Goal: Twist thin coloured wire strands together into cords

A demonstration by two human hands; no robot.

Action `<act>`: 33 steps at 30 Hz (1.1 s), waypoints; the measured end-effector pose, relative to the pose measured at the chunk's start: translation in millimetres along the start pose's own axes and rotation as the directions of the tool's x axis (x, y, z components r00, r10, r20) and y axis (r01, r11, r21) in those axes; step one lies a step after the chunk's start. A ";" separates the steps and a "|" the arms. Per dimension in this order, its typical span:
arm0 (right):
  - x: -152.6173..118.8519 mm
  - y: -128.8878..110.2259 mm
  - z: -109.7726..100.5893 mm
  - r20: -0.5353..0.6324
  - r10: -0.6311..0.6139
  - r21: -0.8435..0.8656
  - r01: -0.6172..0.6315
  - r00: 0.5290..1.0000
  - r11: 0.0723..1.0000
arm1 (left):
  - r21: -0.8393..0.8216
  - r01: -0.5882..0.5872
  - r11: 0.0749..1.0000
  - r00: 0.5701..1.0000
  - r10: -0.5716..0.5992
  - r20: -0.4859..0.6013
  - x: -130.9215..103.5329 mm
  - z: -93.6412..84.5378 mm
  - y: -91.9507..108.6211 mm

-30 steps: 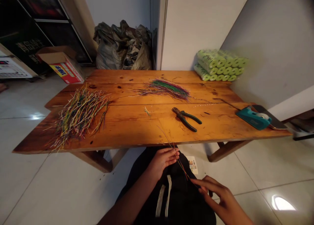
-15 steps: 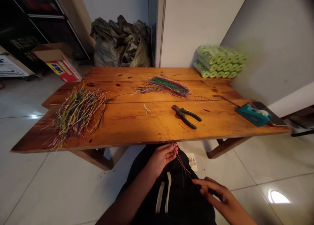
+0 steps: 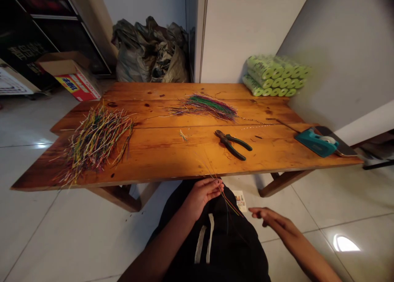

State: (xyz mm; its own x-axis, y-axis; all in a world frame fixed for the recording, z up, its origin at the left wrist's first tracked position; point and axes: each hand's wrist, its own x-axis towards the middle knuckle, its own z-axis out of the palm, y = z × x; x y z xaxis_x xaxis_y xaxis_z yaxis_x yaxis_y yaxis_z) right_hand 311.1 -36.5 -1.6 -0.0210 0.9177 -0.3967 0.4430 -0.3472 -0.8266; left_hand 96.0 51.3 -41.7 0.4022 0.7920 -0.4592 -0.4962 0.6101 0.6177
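Pinching thin, multicoloured, wire-like strands [image 3: 231, 205] in my left hand [image 3: 201, 196], right hand [image 3: 273, 219] seemingly empty, I could drop some if that grip slackens.

Your table [image 3: 166, 159] is knotted wood, its orange-brown surface smooth with a moderate sheen. The thin strands [image 3: 230, 205] you hold look smooth and plastic-coated, as do those in the loose pile [image 3: 98, 144]. Your pliers [image 3: 228, 144] show a dull, darkened metal head and dark green handles, apparently plastic. The tape dispenser [image 3: 317, 143] is smooth teal plastic. Your garment [image 3: 238, 245] is matt black cloth. Beyond, the sacks [image 3: 132, 64] look like crumpled plastic, the open box [image 3: 78, 84] is printed cardboard, and the floor tiles [image 3: 303, 204] are highly glossy.
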 end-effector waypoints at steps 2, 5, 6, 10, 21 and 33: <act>11.1 -14.9 -1.1 -0.013 -0.008 0.055 0.008 1.000 0.998 | 0.061 -0.023 0.998 1.000 0.022 0.023 -4.3 5.0 1.5; 26.6 -41.0 11.2 0.144 -0.080 0.178 0.053 0.986 0.983 | 0.221 -0.149 0.964 0.988 0.135 0.079 -11.8 12.2 5.2; 30.8 -48.1 17.9 0.210 -0.104 0.212 0.059 0.972 0.975 | 0.268 -0.191 0.944 0.980 0.171 0.097 -14.5 13.9 7.1; 41.5 -59.1 46.1 0.332 -0.140 0.390 0.000 0.933 0.921 | 0.344 -0.243 0.907 0.970 0.220 0.107 -25.1 15.0 16.1; 56.2 -65.6 66.0 0.476 -0.271 0.534 -0.030 0.837 0.845 | 0.252 -0.250 0.935 0.968 0.239 0.075 -36.0 0.1 36.5; 241.9 -145.8 0.3 -0.126 -0.493 -0.752 0.241 0.861 0.614 | 0.101 -0.380 0.920 0.882 0.393 -0.260 -33.2 -6.4 34.4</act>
State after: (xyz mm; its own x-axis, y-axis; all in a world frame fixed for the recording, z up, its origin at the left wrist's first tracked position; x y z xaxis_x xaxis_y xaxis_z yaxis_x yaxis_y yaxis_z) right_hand 241.1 236.1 22.8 -0.1233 0.9856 0.1160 0.9406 0.1533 -0.3030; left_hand 60.7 46.2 -9.2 -0.0403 0.9436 -0.3287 -0.5310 0.2584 0.8070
